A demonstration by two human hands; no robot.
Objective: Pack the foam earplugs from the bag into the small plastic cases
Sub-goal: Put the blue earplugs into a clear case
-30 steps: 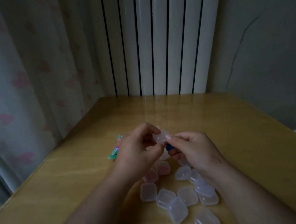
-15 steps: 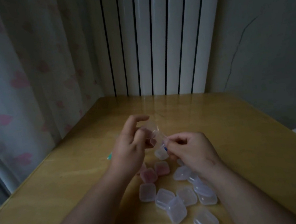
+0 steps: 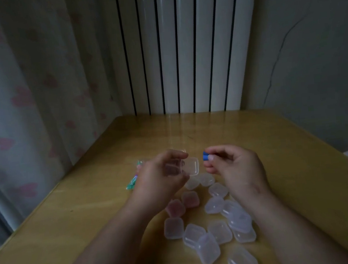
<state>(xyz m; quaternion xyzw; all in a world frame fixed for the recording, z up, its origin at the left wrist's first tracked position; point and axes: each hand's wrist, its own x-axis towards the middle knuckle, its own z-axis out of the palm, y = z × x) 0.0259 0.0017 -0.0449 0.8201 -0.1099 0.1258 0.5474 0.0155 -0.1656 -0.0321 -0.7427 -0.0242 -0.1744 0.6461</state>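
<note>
Nearest, two bare forearms [image 3: 107, 246] reach in from the bottom edge over a wooden table [image 3: 304, 193]. Between them lies a loose heap of small clear cases [image 3: 208, 248]. They look shut, and several touch or overlap. Two pink cases [image 3: 175, 208] sit side by side near the left wrist; the light is too dim to tell what is inside them.

Just past the heap the hands face each other with a small gap between them. The left hand [image 3: 158, 178] curls its thumb and fingers round an open case [image 3: 190, 166]. One clear half sticks out toward the right hand, while the other half is mostly hidden inside the fingers. The right hand [image 3: 236, 166] pinches a blue earplug [image 3: 205, 156] between thumb and forefinger, with the other fingers curled in under it. The earplug sits just beside the upper right corner of the open case and does not touch it.

Left of the left hand, the bag [image 3: 133, 179] lies on the table, largely hidden behind the hand. Green and pink show through the visible strip.

At the far edge of the table stands a white ribbed radiator [image 3: 181, 45]. A pale curtain [image 3: 25, 93] with pink marks hangs at the left. At the right is a plain wall [image 3: 320, 41] with a thin crack running down it.
</note>
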